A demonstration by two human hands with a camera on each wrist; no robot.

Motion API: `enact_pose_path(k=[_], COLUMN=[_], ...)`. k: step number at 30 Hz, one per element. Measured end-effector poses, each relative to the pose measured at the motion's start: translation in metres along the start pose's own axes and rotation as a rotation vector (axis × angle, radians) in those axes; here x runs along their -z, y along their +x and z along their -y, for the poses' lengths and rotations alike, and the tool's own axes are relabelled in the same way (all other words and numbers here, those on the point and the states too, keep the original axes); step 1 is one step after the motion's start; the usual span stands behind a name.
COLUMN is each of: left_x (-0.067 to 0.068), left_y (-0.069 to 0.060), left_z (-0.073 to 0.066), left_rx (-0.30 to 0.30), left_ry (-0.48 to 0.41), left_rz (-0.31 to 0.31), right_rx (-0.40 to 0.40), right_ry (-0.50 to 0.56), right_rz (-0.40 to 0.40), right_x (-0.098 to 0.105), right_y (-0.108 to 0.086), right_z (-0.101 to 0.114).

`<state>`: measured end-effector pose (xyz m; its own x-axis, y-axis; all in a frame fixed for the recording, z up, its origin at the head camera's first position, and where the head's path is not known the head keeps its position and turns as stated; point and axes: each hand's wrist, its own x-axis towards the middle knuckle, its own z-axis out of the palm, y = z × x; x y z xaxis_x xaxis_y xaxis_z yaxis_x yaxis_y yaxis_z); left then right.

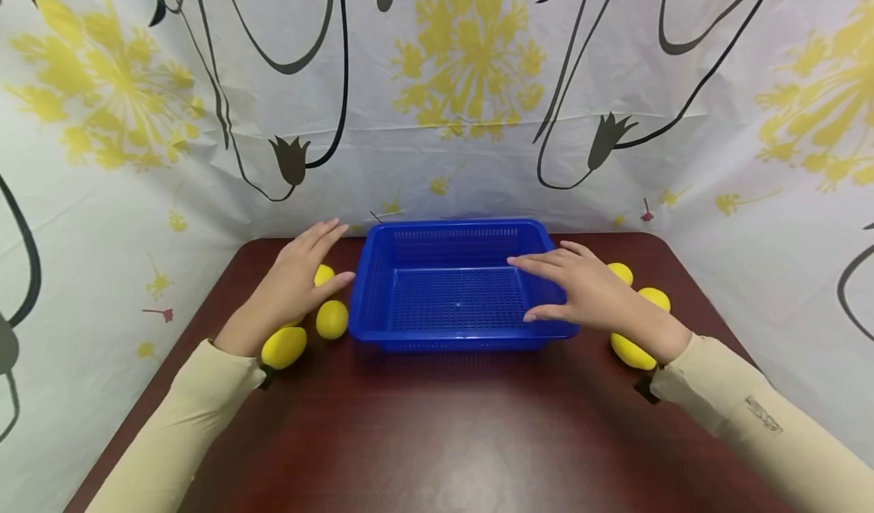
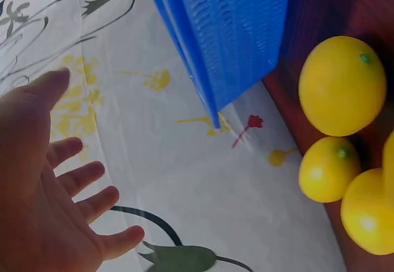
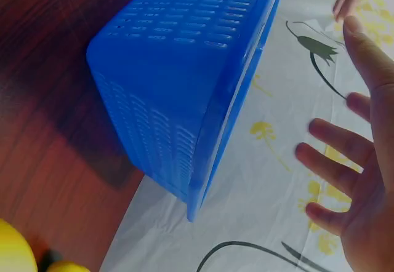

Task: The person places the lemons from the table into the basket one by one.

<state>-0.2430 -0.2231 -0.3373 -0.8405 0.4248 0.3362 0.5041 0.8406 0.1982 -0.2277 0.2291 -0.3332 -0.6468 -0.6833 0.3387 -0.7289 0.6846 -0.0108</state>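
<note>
A blue plastic basket (image 1: 457, 337) with perforated walls stands on the dark red table, and nothing lies inside it. My left hand (image 1: 290, 281) hovers left of the basket, above several lemons, its fingers extended and holding nothing. In the left wrist view that hand (image 2: 55, 186) has its fingers spread, apart from the lemons (image 2: 342, 86). Over the basket's right rim is my right hand (image 1: 580, 285), fingers stretched out and thumb apart. The right wrist view shows this hand (image 3: 357, 155) beside the basket (image 3: 166, 69), gripping nothing.
More lemons (image 1: 632, 350) lie right of the basket, partly hidden under the right forearm. A lemon (image 1: 332, 319) sits close to the basket's left wall. The table (image 1: 437, 422) meets a patterned white cloth (image 1: 437, 171) hanging behind and at both sides.
</note>
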Motion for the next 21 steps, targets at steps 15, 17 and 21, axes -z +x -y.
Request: enact_pose_path(k=[15, 17, 21], left_x=[-0.030, -0.034, -0.041], left_y=[-0.022, -0.024, -0.026], left_z=[0.030, 0.032, 0.033], left_rx=[0.143, 0.150, 0.158], left_ry=[0.046, 0.058, 0.065], left_rz=[0.133, 0.162, 0.201], right_rx=[-0.054, -0.061, -0.061], right_ry=[0.019, 0.024, 0.033], right_rz=[0.046, 0.054, 0.047], right_x=[-0.013, -0.015, -0.018], right_y=[-0.034, -0.037, -0.040], right_z=[-0.004, -0.003, -0.003])
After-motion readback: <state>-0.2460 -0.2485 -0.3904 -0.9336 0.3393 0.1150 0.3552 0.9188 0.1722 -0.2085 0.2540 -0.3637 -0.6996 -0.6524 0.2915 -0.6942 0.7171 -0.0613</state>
